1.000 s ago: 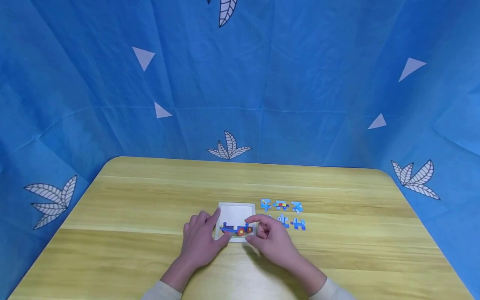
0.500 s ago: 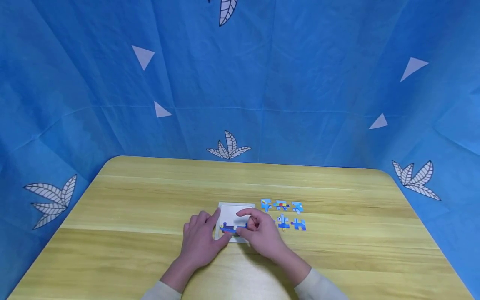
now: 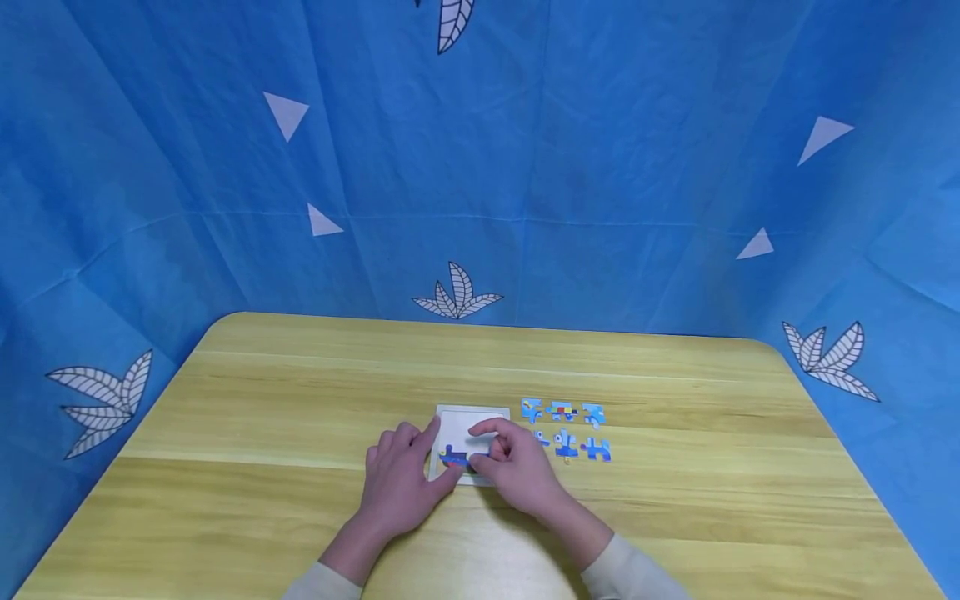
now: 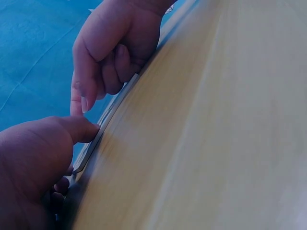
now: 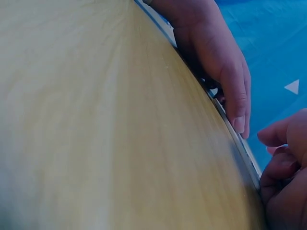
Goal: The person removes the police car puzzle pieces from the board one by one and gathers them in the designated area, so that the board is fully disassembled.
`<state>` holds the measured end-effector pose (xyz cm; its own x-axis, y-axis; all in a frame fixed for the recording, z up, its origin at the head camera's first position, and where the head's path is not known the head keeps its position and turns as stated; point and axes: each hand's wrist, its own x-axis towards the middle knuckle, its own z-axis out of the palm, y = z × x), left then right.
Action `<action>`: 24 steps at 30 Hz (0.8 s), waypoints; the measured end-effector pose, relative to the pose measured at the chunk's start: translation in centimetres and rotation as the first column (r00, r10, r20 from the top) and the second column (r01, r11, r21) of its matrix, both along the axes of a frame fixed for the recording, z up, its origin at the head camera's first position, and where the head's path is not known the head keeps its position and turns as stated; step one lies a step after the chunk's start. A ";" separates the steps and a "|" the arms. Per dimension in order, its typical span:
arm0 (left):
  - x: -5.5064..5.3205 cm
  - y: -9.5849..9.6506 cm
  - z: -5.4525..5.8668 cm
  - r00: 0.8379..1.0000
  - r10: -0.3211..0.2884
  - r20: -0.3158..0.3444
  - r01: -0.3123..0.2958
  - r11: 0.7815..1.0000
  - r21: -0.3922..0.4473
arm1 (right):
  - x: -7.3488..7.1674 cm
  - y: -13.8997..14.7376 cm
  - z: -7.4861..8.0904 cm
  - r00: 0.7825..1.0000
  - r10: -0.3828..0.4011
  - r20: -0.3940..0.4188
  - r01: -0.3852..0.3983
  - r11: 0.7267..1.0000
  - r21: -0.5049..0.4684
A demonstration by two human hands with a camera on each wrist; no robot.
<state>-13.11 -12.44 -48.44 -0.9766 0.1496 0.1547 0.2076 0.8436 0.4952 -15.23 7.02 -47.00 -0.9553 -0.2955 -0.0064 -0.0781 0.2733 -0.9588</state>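
Observation:
In the head view, a white-framed puzzle tray (image 3: pixel 453 421) lies flat on the table. Joined jigsaw pieces (image 3: pixel 453 457) with a dark blue vehicle picture fill its lower part. The left hand (image 3: pixel 401 479) holds the tray at its left side, index finger at the left edge and thumb at the near edge. Over the tray's right half, the right hand (image 3: pixel 525 471) rests its thumb on the pieces. Its index finger is bent and apart from the thumb, the other fingers curl in, and the hand covers the tray's right corner. Both wrist views show the hands low, edge-on to the tray.
Right of the tray, several loose blue jigsaw pieces (image 3: pixel 597 449) lie in two rows, one partly behind the right hand. The wooden table (image 3: pixel 712 467) reaches back to a blue curtain (image 3: pixel 622 167) with leaf and triangle prints.
The right hand has moved left over the tray, its thumb going from the near right corner onto the pieces. The left hand has kept its place.

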 end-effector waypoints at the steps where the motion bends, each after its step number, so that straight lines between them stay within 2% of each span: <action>1: 0.0 0.0 0.0 1.000 -0.003 0.004 0.003 1.000 0.000 | 0.0 0.0 0.0 1.000 -0.001 0.003 0.001 1.000 -0.004; 9: 0.0 -0.6 0.4 0.996 -0.058 0.070 0.057 0.998 0.013 | 0.1 -0.2 0.0 1.000 -0.014 0.015 0.014 1.000 0.000; 14: 0.0 -0.8 0.8 0.992 -0.088 0.086 0.085 0.996 0.037 | 0.1 -0.3 0.1 1.000 -0.015 0.014 0.015 0.999 0.029; 24: -0.1 -0.9 0.8 0.990 -0.088 0.109 0.086 0.996 0.023 | -0.2 -0.4 -0.2 1.000 0.011 -0.002 -0.011 0.996 0.084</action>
<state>-13.21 -13.34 -47.67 -0.9713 0.2324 0.0507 0.2230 0.8154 0.5343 -15.43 6.61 -47.24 -0.9520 -0.3047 -0.0293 -0.0838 0.3516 -0.9324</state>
